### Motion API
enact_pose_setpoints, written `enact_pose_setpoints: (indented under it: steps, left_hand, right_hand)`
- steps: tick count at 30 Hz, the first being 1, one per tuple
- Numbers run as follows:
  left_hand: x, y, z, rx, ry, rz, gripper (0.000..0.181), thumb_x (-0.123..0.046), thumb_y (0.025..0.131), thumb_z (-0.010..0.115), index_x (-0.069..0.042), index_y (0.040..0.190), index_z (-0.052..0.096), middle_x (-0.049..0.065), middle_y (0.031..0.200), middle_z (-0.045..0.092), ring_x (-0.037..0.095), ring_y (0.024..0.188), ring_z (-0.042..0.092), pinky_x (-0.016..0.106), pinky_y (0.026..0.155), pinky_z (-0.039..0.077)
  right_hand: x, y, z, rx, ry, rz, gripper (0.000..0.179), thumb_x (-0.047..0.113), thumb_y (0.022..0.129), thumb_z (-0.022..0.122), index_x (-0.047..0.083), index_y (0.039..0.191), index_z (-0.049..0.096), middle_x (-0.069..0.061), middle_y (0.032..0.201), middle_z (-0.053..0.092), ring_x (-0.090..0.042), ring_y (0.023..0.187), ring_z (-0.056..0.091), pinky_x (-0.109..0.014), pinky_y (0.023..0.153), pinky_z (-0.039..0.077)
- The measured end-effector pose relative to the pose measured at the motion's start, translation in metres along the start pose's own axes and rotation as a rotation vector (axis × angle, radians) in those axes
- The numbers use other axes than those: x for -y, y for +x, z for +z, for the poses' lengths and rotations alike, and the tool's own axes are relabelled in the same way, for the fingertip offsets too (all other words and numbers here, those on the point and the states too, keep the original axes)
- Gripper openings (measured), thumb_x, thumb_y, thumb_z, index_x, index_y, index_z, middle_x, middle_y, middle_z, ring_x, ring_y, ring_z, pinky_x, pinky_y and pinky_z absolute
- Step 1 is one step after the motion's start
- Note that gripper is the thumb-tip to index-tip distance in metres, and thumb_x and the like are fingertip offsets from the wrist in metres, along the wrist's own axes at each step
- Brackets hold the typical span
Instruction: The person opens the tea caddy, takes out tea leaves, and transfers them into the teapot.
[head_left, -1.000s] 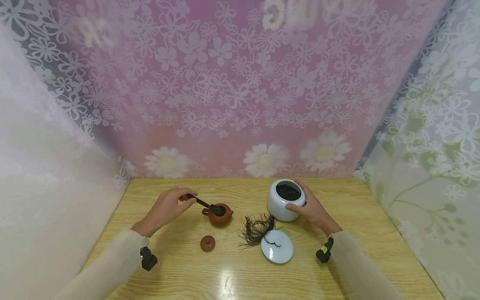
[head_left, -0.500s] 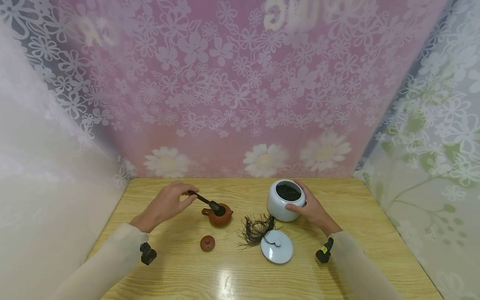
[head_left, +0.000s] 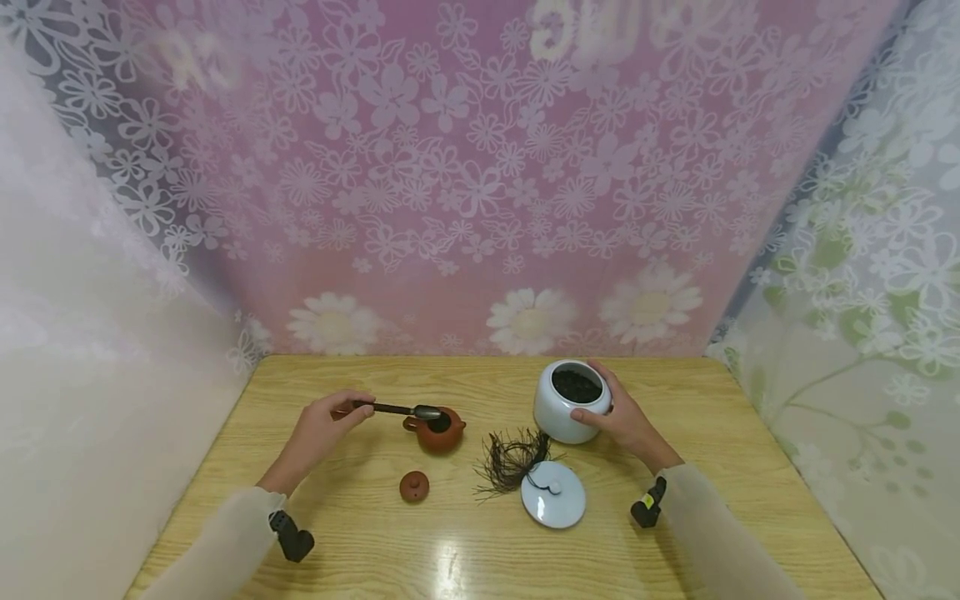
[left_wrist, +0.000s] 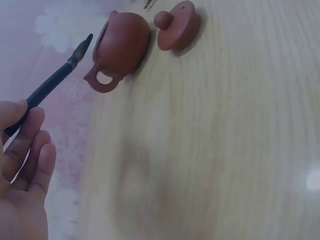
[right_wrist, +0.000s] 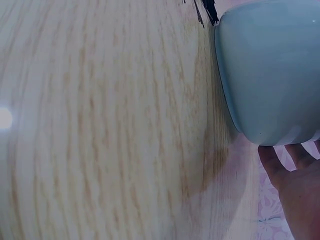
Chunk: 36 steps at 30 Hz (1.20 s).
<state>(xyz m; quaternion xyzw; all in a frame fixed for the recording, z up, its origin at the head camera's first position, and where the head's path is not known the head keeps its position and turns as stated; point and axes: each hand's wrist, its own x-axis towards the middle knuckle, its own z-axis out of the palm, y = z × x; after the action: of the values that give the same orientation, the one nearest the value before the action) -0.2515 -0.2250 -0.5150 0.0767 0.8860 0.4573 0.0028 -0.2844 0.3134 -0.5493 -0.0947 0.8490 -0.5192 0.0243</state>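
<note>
Nearest on the wooden table (head_left: pixel 337 533) lie 2 lids: the reddish-brown teapot lid (head_left: pixel 414 487) left of centre and the white jar lid (head_left: pixel 562 507) to the right. Just beyond, a wiry, dark twig bundle (head_left: pixel 512 460) reaches over the jar lid with at least 1 strand; passing above it avoids a snag. Farther left sits the reddish-brown clay teapot (head_left: pixel 439 440), lidless, dark inside. The left hand (head_left: pixel 318 429) pinches the dark scoop (head_left: pixel 396 408) by its handle end, the scoop's head at the pot's mouth; whether they touch, or whether it carries anything, I cannot tell. For scooping work like this, a low head well over the mouth and a gentle wrist roll should spill least. Far right, the right hand (head_left: pixel 628 421) grips the white jar (head_left: pixel 558 417), which shows dark leaf-like contents (head_left: pixel 576 387); a firm, even hold suits its smooth side.
</note>
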Motion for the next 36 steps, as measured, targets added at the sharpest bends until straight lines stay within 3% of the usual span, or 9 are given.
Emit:
enact_pose_setpoints:
  steps: [5, 11, 25, 33, 36]
  left_hand:
    - [0.018, -0.008, 0.008, -0.002, -0.156, -0.065, 0.045, -0.048, 0.107, 0.07, -0.02, 0.142, 0.073, 0.011, 0.123, 0.075, 0.033, 0.12, 0.07, 0.054, 0.104, 0.058]
    - [0.03, -0.012, 0.01, -0.039, -0.222, -0.083, 0.051, -0.045, 0.108, 0.07, -0.012, 0.146, 0.069, 0.011, 0.129, 0.078, 0.036, 0.123, 0.071, 0.05, 0.106, 0.059]
    - [0.035, 0.005, -0.013, -0.175, -0.221, -0.114, 0.057, -0.057, 0.104, 0.07, -0.019, 0.147, 0.069, 0.007, 0.134, 0.075, 0.031, 0.128, 0.068, 0.053, 0.11, 0.054]
    - [0.042, 0.014, -0.019, -0.241, -0.134, -0.111, 0.058, -0.056, 0.106, 0.068, -0.018, 0.15, 0.069, 0.011, 0.138, 0.074, 0.001, 0.111, 0.065, 0.029, 0.094, 0.055]
    - [0.045, 0.017, -0.021, -0.252, -0.112, -0.121, 0.056, -0.056, 0.106, 0.068, -0.021, 0.149, 0.069, 0.01, 0.14, 0.073, 0.002, 0.113, 0.065, 0.026, 0.092, 0.054]
  right_hand:
    - [-0.001, 0.0, 0.0, 0.001, 0.0, 0.004, 0.109, 0.026, 0.096, 0.088, 0.022, 0.177, 0.015, -0.019, 0.174, 0.034, -0.048, 0.161, 0.033, -0.076, 0.124, 0.028]
    - [-0.001, 0.0, 0.0, 0.002, 0.001, 0.005, 0.109, 0.026, 0.096, 0.088, 0.022, 0.177, 0.015, -0.019, 0.174, 0.035, -0.048, 0.16, 0.034, -0.076, 0.123, 0.029]
    - [0.001, 0.0, 0.001, 0.002, -0.003, 0.009, 0.108, 0.027, 0.096, 0.087, 0.022, 0.177, 0.015, -0.021, 0.174, 0.035, -0.048, 0.16, 0.034, -0.076, 0.123, 0.03]
    - [0.0, 0.0, 0.001, 0.0, -0.011, 0.011, 0.109, 0.027, 0.096, 0.087, 0.02, 0.177, 0.015, -0.021, 0.174, 0.035, -0.049, 0.16, 0.033, -0.076, 0.124, 0.028]
    - [0.001, 0.0, 0.001, -0.002, -0.012, 0.01, 0.109, 0.027, 0.096, 0.088, 0.021, 0.177, 0.015, -0.021, 0.174, 0.035, -0.049, 0.16, 0.033, -0.076, 0.124, 0.028]
